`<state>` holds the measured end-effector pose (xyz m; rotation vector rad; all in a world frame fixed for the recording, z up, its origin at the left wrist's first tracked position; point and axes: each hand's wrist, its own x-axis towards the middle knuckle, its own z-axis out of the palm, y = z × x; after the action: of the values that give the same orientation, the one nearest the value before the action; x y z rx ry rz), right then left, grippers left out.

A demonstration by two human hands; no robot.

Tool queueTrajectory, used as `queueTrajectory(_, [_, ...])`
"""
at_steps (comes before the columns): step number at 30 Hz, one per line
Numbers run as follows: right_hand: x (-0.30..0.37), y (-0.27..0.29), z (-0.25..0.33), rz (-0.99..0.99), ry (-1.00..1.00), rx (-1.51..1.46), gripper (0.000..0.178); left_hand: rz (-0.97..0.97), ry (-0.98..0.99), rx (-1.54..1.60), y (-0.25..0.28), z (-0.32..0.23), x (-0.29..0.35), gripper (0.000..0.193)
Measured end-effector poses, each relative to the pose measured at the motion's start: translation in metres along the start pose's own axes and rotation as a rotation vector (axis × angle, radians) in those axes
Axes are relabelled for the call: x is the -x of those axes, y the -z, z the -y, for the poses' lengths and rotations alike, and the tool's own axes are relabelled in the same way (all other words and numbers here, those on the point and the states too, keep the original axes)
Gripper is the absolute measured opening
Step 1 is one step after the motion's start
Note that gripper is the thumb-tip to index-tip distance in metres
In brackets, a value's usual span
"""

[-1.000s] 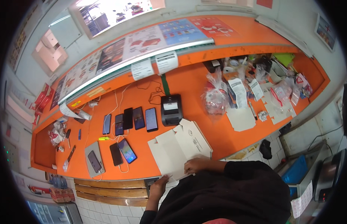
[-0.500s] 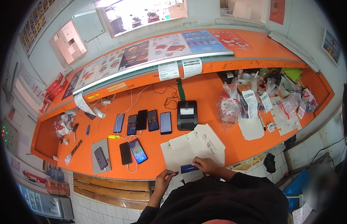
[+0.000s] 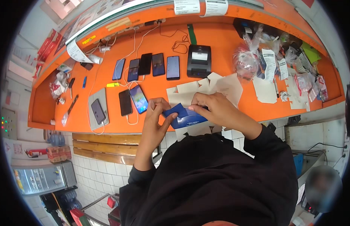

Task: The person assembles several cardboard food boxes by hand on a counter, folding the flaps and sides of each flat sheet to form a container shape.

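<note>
A blue glossy sheet with pale print (image 3: 189, 119) lies over flattened white cardboard (image 3: 185, 93) at the counter's near edge. My left hand (image 3: 157, 116) is closed, its thumb and fingers pinching a plain dark-blue flap (image 3: 179, 109). Whether that flap is part of the sheet or a separate piece, I cannot tell. At the sheet's upper edge my right hand (image 3: 212, 107) is closed too, thumb and forefinger pinching it. My fingers cover some of the sheet. Part of the cardboard hangs past the edge in front of my body.
Several phones (image 3: 158, 64) with white charging cables lie left of the cardboard, one on a grey laptop-like slab (image 3: 93, 120). Behind it stands a black receipt printer (image 3: 199, 61). Bagged goods with receipts (image 3: 247, 62) crowd the right. A wooden bench (image 3: 103, 145) sits below the counter.
The view has tipped down and closer to the counter. My hands have come nearer each other, and the left now pinches the dark-blue flap against the sheet's left part.
</note>
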<state>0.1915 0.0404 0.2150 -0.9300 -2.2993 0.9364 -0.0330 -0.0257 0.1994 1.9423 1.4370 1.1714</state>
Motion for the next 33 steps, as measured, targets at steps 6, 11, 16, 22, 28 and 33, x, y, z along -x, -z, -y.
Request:
queueTrajectory(6, [-0.013, 0.009, 0.021, 0.234, -0.033, 0.222, 0.022, 0.328, 0.105, -0.035, 0.017, -0.008, -0.007, 0.026])
queueTrajectory(11, [0.006, 0.039, 0.006, 0.03, 0.17, 0.519, 0.023, 0.211, 0.337, 0.357, 0.026, 0.001, -0.006, 0.03])
queueTrajectory(16, [-0.002, 0.043, -0.021, 0.116, 0.005, 0.351, 0.021, 0.293, 0.299, 0.052, 0.023, 0.009, -0.004, 0.024])
queueTrajectory(22, [-0.009, 0.016, -0.015, -0.004, 0.024, 0.397, 0.009, 0.389, 0.273, -0.033, -0.003, -0.009, -0.015, 0.025])
queueTrajectory(28, [-0.018, 0.029, -0.023, 0.092, 0.279, 0.262, 0.01, 0.399, 0.212, 0.055, -0.006, -0.018, -0.021, 0.035])
queueTrajectory(33, [-0.023, 0.039, -0.011, 0.062, 0.322, 0.316, 0.009, 0.346, 0.05, 0.021, -0.008, -0.027, -0.022, 0.038])
